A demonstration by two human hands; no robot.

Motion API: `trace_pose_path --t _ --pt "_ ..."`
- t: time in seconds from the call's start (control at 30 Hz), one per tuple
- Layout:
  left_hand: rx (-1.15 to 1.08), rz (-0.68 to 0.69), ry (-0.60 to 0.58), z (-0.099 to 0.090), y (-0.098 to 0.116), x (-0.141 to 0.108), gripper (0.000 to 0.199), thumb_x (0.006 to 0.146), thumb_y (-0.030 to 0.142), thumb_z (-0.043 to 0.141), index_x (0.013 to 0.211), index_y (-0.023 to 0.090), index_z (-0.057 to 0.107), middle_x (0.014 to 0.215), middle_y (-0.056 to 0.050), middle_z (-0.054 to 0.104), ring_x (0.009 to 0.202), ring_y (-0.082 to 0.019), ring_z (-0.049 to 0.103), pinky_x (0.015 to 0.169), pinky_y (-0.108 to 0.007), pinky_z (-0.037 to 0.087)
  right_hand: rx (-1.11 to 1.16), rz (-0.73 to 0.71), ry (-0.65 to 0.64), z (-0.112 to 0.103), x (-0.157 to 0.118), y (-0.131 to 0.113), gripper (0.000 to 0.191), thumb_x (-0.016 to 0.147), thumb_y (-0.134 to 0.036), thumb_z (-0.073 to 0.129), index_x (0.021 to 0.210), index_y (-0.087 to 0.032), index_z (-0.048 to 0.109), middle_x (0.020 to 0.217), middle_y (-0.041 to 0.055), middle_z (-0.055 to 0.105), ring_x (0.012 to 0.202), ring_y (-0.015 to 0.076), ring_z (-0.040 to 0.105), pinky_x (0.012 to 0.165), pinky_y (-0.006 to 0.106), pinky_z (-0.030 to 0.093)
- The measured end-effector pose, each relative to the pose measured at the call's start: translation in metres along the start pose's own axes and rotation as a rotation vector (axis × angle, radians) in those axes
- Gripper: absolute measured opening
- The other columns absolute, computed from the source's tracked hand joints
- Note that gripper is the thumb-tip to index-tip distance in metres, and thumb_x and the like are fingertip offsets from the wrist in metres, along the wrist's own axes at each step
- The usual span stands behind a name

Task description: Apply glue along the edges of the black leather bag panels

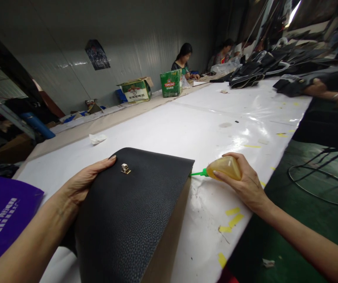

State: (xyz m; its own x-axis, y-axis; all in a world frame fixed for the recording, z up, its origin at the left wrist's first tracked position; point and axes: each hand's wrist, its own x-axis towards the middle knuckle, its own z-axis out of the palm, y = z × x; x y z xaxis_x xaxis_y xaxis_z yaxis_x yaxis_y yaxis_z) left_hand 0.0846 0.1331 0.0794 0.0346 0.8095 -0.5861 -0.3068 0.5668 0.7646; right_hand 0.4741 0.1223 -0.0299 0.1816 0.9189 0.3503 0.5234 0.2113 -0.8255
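A: Seven o'clock?
B: Leather-look panel (139, 196). Pebbled grain, low sheen; underside matt, smoother.
A: Eight, on it?
B: Clasp (125, 169): metal, polished, shiny.
A: Toward four?
B: Squeeze bottle (227, 168), translucent plastic, smooth, glossy. Nozzle (200, 173): opaque plastic.
A: Tabletop (145, 129)?
B: Slick covering, glare strongest toward three. Material unclear.
A: Farther off?
B: Twelve: Tsingtao carton (171, 83), printed cardboard. Nine: crumpled tissue (97, 138), matt paper. Eleven: wall (127, 27), ridged panelling, dull shine.
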Motion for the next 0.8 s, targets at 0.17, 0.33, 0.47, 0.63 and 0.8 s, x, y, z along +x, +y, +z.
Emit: trace_pose_path --t 0.17,0.33,0.47,0.63,0.8 --pt "0.013 0.019 -0.02 0.007 0.001 -0.003 0.026 0.087 0.015 0.054 0.106 0.002 0.065 0.082 -0.022 0.076 0.07 -0.03 0.074 0.068 -0.047 0.061 0.093 0.119 0.013 -0.003 0.01 0.001 0.05 0.07 -0.055 0.074 0.106 -0.028 0.053 0.096 0.0001 0.059 0.087 0.0244 0.057 0.078 0.036 0.045" --pt "-0.001 0.019 0.002 0.007 -0.001 -0.003 0.025 0.086 0.014 0.055 0.105 0.002 0.065 0.082 -0.022 0.076 0.07 -0.03 0.074 0.068 -0.047 0.061 0.096 0.152 0.01 -0.002 0.007 0.0 0.049 0.07 -0.054 0.075 0.106 -0.027 0.053 0.094 -0.0002 0.059 0.087 0.0238 0.057 0.077 0.035 0.045" --pt "-0.008 0.008 -0.019 0.005 -0.002 -0.002 0.025 0.086 0.015 0.054 0.104 0.001 0.066 0.082 -0.021 0.076 0.07 -0.03 0.074 0.068 -0.046 0.061 0.166 0.204 -0.136 -0.005 0.0 -0.006 0.042 0.073 -0.052 0.073 0.099 -0.024 0.056 0.086 -0.0001 0.062 0.08 0.0221 0.059 0.07 0.032 0.046" --pt "0.009 0.022 -0.034 0.003 -0.003 -0.001 0.025 0.086 0.015 0.056 0.105 0.003 0.066 0.083 -0.021 0.076 0.07 -0.03 0.074 0.068 -0.046 0.061 0.178 0.245 -0.094 -0.007 0.004 -0.007 0.043 0.071 -0.052 0.075 0.099 -0.025 0.055 0.088 -0.0009 0.062 0.084 0.0227 0.058 0.073 0.033 0.045" --pt "0.021 0.046 -0.029 0.003 -0.004 -0.002 0.024 0.086 0.014 0.055 0.105 0.004 0.066 0.084 -0.021 0.076 0.071 -0.029 0.074 0.068 -0.046 0.061 0.184 0.26 -0.125 -0.008 -0.005 -0.01 0.042 0.072 -0.051 0.074 0.099 -0.025 0.055 0.087 -0.0008 0.061 0.082 0.0225 0.057 0.073 0.033 0.044"
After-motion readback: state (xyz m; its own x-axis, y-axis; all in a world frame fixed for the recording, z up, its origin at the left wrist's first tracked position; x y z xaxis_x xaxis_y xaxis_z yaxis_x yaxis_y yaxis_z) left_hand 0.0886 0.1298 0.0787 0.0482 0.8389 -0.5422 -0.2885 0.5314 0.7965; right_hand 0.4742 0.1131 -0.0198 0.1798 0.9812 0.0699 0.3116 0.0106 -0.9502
